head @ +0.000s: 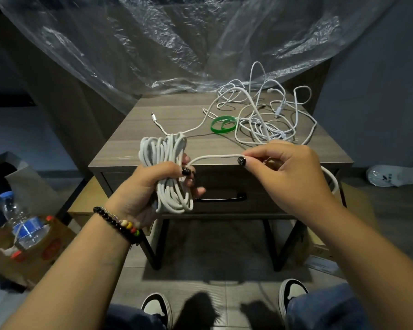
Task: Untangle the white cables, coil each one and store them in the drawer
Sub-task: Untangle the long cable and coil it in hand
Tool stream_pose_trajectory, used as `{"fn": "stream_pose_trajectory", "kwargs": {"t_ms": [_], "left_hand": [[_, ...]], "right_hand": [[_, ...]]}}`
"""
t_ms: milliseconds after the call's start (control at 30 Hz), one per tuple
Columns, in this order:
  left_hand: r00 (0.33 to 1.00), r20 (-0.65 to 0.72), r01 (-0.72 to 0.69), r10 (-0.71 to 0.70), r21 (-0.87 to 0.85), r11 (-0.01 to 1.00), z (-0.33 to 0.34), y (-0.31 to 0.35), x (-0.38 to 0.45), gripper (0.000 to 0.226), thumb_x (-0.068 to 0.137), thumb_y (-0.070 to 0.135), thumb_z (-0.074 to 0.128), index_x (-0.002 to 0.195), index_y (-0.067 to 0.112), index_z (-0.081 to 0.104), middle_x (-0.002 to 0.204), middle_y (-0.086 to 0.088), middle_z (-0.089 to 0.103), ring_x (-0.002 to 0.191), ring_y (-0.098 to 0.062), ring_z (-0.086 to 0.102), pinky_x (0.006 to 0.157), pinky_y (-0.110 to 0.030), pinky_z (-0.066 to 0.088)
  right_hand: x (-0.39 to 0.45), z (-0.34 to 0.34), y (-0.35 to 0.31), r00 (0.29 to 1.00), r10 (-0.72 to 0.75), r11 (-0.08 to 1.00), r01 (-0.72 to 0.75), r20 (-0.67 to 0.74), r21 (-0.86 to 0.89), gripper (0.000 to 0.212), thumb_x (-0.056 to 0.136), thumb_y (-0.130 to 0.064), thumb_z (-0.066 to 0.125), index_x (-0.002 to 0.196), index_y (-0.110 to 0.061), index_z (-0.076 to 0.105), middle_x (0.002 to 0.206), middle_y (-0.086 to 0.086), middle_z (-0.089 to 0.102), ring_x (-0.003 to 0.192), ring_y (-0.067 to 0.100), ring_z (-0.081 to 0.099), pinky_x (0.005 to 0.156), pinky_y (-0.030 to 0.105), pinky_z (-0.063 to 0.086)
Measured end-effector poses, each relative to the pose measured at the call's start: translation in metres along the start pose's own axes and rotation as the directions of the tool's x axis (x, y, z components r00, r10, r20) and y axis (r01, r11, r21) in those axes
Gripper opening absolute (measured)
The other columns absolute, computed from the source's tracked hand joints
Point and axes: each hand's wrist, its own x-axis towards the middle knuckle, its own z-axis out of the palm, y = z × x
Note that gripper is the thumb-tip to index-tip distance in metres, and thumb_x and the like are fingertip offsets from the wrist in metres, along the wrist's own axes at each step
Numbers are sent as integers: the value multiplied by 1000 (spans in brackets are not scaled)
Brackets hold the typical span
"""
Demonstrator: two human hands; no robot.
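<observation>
My left hand [153, 186] grips a thick coil of white cable [167, 163] in front of the wooden nightstand [153, 139]. A free strand of that cable [215, 157] runs right to my right hand [286, 172], which pinches it between thumb and fingers; the rest loops down past the nightstand's right front corner. A tangle of white cables [267, 115] lies on the nightstand's back right. One cable's plug end [154, 116] rests on the top at the left. The drawer [255, 198] below is closed, with a dark handle [221, 198].
Two green bands [223, 125] lie beside the tangle. Clear plastic sheeting [177, 44] hangs behind the nightstand. A cardboard box with a water bottle [22, 222] sits on the floor at the left. A white slipper [393, 175] lies at the right. My shoes [157, 308] are below.
</observation>
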Motion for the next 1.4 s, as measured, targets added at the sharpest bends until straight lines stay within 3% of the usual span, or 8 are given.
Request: {"fn": "stream_pose_trajectory", "kwargs": {"t_ms": [100,300,633,700,867,1067,1267,1400], "left_hand": [[987,117,104,-113,82,991,1,-4,-6,36,51,5,69,87,7,66,76,-12,63,63,-18,65,65,-50,59],[980,122,104,-159,369,924,9,-12,-1,41,51,7,69,91,0,69,86,-20,70,67,-19,68,55,-29,57],[937,213,165,-276,425,890,9,-11,-3,30,59,-2,65,87,-3,56,103,-36,64,94,-44,67,67,-39,58],[922,239,190,-304,406,894,8,-9,-6,28,58,0,67,84,-3,58,96,-37,65,86,-45,68,63,-39,58],[994,76,22,-76,553,833,5,-16,4,28,46,11,71,73,7,67,71,-13,63,64,-21,63,57,-30,56],[992,-93,-17,80,546,838,3,-21,11,21,58,7,68,78,8,64,73,-13,58,67,-24,58,62,-32,51],[889,-405,-96,212,288,953,6,-20,18,4,78,-3,64,81,-3,64,71,-19,59,56,-24,59,49,-29,54],[799,-543,-194,257,171,966,-5,-10,21,9,79,7,68,80,1,61,66,-12,54,56,-21,57,55,-30,54]], "right_hand": [[1,-1,1,998,-11,1000,12,-64,8,13,84,-15,72,87,-27,74,79,-17,65,71,2,58,62,10,44],[0,3,4,987,-67,998,63,-144,-32,10,83,-12,72,90,-19,76,78,-18,62,72,-4,57,64,7,43],[-2,4,7,955,-233,967,207,-184,-150,7,83,-12,73,89,-13,76,81,-6,66,73,-5,55,69,7,42],[-2,4,6,946,-262,959,233,-189,-162,7,83,-12,73,89,-12,76,81,-5,66,73,-3,56,69,9,43],[-3,6,5,947,-244,966,220,-208,-134,8,84,-11,72,91,-12,76,83,-3,68,77,6,59,69,14,48],[-11,17,0,979,-129,991,134,-157,21,13,86,-10,68,96,-16,73,83,-15,61,75,0,57,67,8,42],[-24,32,-9,976,-167,983,153,144,101,25,88,-11,57,108,-16,72,90,-11,64,80,-4,56,74,7,38],[-21,24,-10,953,-121,990,96,279,100,29,92,-8,55,112,-23,70,77,-17,62,75,-2,57,69,6,39]]}}
